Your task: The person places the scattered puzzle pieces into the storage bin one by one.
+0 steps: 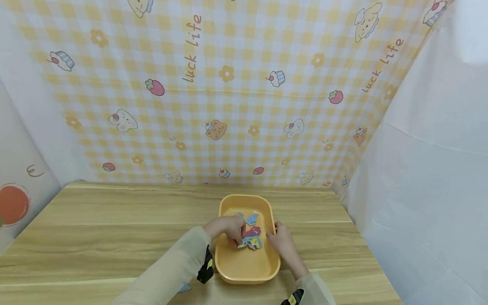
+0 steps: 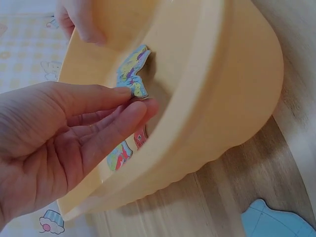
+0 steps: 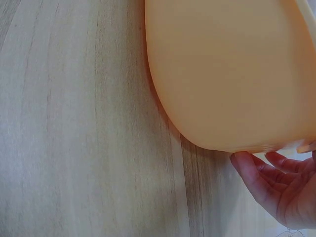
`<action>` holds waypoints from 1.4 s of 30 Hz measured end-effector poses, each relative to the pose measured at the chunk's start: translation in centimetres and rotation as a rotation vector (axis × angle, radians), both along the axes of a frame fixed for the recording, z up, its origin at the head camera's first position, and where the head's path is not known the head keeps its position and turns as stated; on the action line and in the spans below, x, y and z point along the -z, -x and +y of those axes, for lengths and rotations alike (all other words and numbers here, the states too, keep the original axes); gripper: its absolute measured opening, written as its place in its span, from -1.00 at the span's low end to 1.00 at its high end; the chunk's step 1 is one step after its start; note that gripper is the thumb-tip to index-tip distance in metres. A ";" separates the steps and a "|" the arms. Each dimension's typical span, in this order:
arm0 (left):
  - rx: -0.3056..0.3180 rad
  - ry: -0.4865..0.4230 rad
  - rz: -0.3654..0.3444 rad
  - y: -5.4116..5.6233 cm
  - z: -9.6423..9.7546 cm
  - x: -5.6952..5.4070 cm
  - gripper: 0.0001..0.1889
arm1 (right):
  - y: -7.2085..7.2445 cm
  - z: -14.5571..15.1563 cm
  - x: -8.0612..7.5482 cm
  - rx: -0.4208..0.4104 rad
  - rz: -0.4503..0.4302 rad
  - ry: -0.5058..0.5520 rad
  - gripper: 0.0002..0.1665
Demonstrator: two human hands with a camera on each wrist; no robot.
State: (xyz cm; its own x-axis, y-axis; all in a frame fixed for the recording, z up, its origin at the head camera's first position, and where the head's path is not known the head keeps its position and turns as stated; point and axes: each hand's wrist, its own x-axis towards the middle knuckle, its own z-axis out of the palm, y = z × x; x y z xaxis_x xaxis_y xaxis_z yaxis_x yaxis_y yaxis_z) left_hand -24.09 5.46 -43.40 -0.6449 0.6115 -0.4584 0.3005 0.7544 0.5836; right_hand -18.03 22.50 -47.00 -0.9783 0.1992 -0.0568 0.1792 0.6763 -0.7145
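An orange plastic tub [image 1: 248, 271] stands on the table with several flat printed puzzle pieces inside. My left hand [image 1: 233, 228] reaches over its left rim. In the left wrist view, its thumb and fingers pinch a blue, yellow and purple puzzle piece [image 2: 134, 71]. A red piece [image 1: 253, 231] and a light blue piece [image 1: 252, 219] lie in the tub near that hand. My right hand [image 1: 282, 242] grips the tub's right rim, thumb over the edge and fingers outside. The right wrist view shows its fingers [image 3: 252, 173] against the tub wall.
Another light blue piece [image 2: 276, 221] lies on the wooden table [image 1: 114, 228] outside the tub, partly behind my left sleeve [image 1: 171, 267] in the head view. A yellow checked cloth [image 1: 236, 106] hangs behind the table, and white cloth [image 1: 427, 169] hangs at the right.
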 end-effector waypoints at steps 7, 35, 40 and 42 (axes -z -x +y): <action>0.024 0.043 -0.001 -0.3 0.2 -0.3 -0.88 | 0.0 -0.1 0.2 -0.009 0.004 0.008 -0.66; 0.000 -0.055 -0.060 -0.1 -0.8 -0.5 -0.91 | 0.1 0.0 0.2 0.001 0.026 0.003 -0.65; 0.007 -0.117 -0.068 -0.1 -1.2 -0.5 -0.94 | 0.0 -0.1 0.2 0.002 0.034 -0.011 -0.66; 0.014 -0.152 -0.065 -0.1 -1.3 -0.5 -0.91 | 0.0 -0.1 0.1 0.000 0.036 -0.010 -0.67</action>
State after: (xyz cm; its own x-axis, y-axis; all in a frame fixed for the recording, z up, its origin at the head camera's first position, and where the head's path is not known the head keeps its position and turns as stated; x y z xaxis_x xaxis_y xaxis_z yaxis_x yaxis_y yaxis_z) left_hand -23.99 4.12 -42.89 -0.6078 0.6855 -0.4009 0.2679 0.6523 0.7091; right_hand -18.02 22.42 -47.12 -0.9796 0.1998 -0.0199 0.1539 0.6837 -0.7134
